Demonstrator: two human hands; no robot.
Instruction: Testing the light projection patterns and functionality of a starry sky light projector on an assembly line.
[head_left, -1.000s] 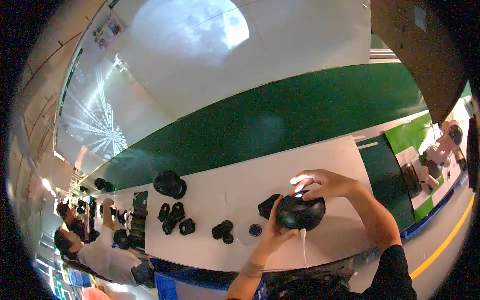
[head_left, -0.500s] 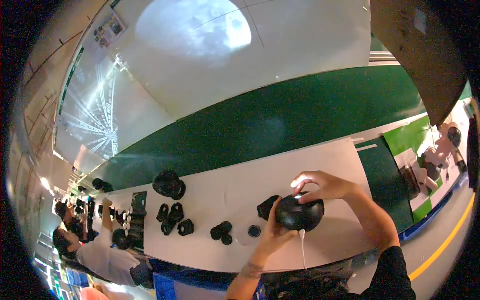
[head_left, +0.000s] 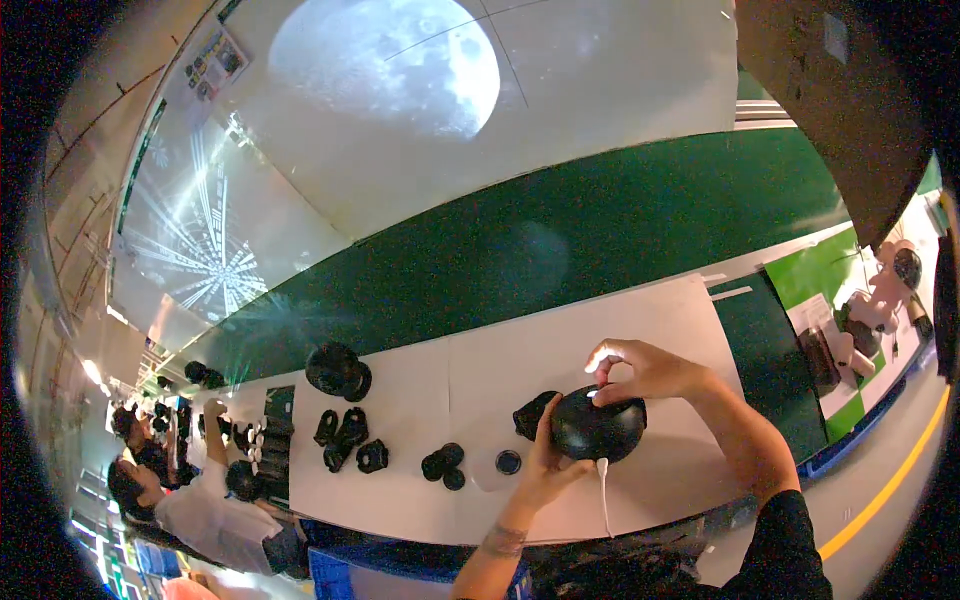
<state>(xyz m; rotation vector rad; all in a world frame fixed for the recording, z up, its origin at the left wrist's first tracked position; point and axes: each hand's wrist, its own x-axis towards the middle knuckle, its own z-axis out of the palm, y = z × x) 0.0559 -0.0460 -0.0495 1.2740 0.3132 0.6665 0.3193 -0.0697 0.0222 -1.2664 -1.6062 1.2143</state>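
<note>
A round, glossy black projector (head_left: 600, 430) is held over the white-topped table in front of me. My left hand (head_left: 548, 468) wraps round its left side and underside. At its top, my right hand (head_left: 655, 372) bends in with thumb and fingers curled together, the fingertips brightly lit; the exact part they grip is hard to make out. A white cable (head_left: 604, 495) hangs from the projector toward the table's near edge. Just behind my left hand lies a black angular part (head_left: 530, 416). On the wall ahead glows a sharp projected moon picture (head_left: 400, 70).
Black disc-like parts (head_left: 444, 466), a small round lens-like disc (head_left: 508, 462), several black angular parts (head_left: 345, 436) and a black rounded housing (head_left: 335, 370) lie leftward on the table (head_left: 400, 510). Farther left a person (head_left: 205, 515) works. A green sheet (head_left: 808, 268) lies at right.
The moon picture on the wall has gone from blurred to crisp, and the starburst-like pattern at left looks sharper too. My right fingers have shifted slightly at the projector's top; my left hand keeps its hold.
</note>
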